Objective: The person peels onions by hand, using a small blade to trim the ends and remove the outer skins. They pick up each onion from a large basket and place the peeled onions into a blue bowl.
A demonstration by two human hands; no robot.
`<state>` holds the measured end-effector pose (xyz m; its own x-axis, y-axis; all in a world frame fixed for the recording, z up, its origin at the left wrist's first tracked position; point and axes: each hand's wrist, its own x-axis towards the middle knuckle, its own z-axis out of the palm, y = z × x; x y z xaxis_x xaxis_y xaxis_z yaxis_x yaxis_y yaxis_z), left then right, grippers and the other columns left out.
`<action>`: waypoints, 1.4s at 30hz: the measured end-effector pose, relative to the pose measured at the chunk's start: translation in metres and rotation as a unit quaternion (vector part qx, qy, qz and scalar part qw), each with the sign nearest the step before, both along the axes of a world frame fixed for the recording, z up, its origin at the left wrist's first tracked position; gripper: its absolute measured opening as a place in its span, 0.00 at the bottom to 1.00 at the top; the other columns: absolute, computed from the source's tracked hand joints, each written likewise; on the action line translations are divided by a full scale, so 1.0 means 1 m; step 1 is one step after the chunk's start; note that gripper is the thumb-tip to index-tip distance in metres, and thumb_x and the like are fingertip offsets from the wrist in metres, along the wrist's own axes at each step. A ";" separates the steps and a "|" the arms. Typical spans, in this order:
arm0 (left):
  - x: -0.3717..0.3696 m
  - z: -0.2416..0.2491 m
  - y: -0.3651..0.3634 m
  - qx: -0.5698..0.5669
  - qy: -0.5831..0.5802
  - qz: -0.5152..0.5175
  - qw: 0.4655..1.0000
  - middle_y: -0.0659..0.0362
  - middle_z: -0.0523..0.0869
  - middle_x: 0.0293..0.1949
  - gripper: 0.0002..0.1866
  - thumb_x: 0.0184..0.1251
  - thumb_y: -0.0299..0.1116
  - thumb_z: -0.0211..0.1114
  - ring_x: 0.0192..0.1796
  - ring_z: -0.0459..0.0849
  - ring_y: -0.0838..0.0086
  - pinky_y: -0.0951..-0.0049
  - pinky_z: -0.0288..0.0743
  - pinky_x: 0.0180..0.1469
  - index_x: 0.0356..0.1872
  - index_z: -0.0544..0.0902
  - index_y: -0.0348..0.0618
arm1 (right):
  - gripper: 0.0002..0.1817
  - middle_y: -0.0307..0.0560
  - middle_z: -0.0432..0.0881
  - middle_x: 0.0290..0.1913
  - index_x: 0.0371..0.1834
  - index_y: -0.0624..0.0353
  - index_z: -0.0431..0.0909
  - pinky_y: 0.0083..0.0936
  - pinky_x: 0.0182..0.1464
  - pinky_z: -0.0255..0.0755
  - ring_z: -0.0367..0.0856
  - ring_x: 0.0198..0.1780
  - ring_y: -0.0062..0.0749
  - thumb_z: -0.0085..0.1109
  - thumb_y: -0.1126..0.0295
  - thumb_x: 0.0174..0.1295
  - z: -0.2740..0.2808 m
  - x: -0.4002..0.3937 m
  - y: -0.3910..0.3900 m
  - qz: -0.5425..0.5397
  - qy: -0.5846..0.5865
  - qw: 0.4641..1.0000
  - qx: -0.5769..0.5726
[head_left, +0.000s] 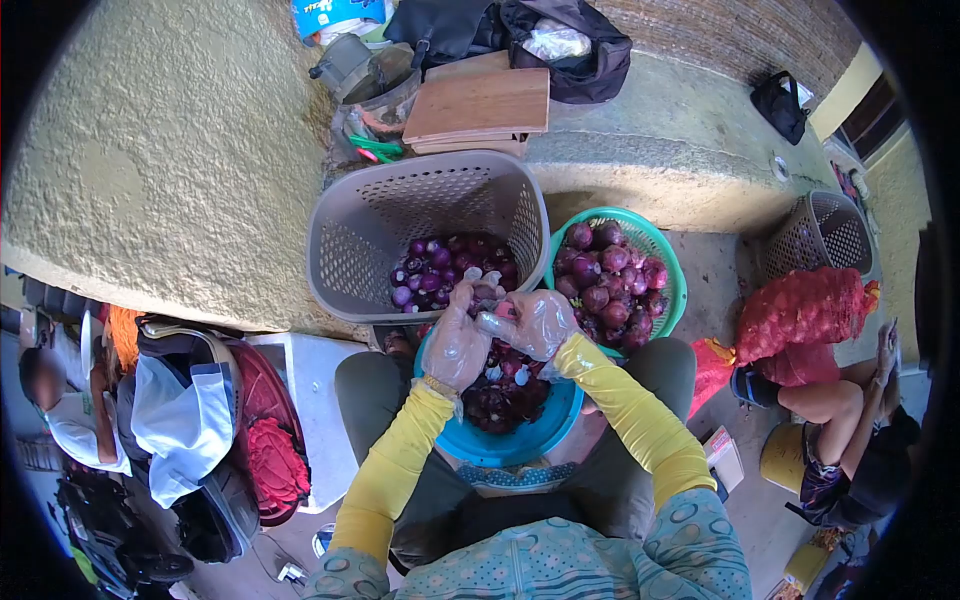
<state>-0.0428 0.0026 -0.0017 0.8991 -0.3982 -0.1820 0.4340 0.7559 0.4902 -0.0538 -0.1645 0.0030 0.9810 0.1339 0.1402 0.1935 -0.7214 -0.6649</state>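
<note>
Both of my hands wear clear plastic gloves and meet above a blue basin point(571, 415). My left hand point(457, 343) is closed, its fingers curled round what looks like a red onion, mostly hidden by the glove. My right hand point(537, 322) is closed close against it, with a small reddish patch between its fingers that I cannot make out. Dark red onion skins point(505, 402) lie in the basin below. Just beyond my hands, a grey perforated basket point(365, 215) holds shiny peeled purple onions point(432, 272). A green colander point(673, 262) at right is filled with unpeeled red onions point(612, 280).
A concrete ledge point(650, 135) carries a wooden board point(478, 103), a bucket point(385, 85) and black bags point(570, 45). At right are a red mesh sack point(805, 318), another basket point(825, 235) and a seated person point(850, 420). Another person point(75, 410) is at far left beside a white box point(315, 415).
</note>
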 end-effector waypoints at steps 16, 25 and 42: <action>0.005 0.007 0.026 0.140 -0.068 -0.110 0.982 0.56 0.79 0.61 0.13 0.85 0.32 0.52 0.64 0.78 0.71 0.67 0.71 0.68 0.62 0.74 0.41 | 0.30 0.54 0.81 0.20 0.27 0.52 0.85 0.44 0.29 0.76 0.84 0.25 0.54 0.65 0.33 0.62 0.015 -0.001 -0.007 0.092 -0.020 0.994 -0.055; -0.002 -0.012 0.036 0.186 -0.061 -0.145 0.970 0.58 0.79 0.60 0.15 0.84 0.38 0.55 0.64 0.78 0.68 0.56 0.74 0.70 0.62 0.76 0.43 | 0.32 0.50 0.84 0.23 0.29 0.50 0.86 0.45 0.31 0.75 0.85 0.27 0.52 0.59 0.30 0.64 0.025 -0.001 -0.019 0.207 0.087 0.972 -0.073; 0.007 0.033 0.041 0.091 -0.059 -0.092 0.990 0.50 0.77 0.66 0.21 0.84 0.38 0.57 0.69 0.77 0.59 0.52 0.66 0.79 0.68 0.75 0.34 | 0.40 0.58 0.85 0.28 0.31 0.59 0.88 0.51 0.43 0.79 0.87 0.37 0.57 0.64 0.25 0.54 0.027 -0.007 -0.019 0.247 0.178 0.938 -0.163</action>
<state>-0.0361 0.0439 0.0312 0.8339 -0.5269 -0.1641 0.4875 0.5640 0.6665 -0.0605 -0.1837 0.0304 0.7646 0.5638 -0.3124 0.3653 -0.7783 -0.5106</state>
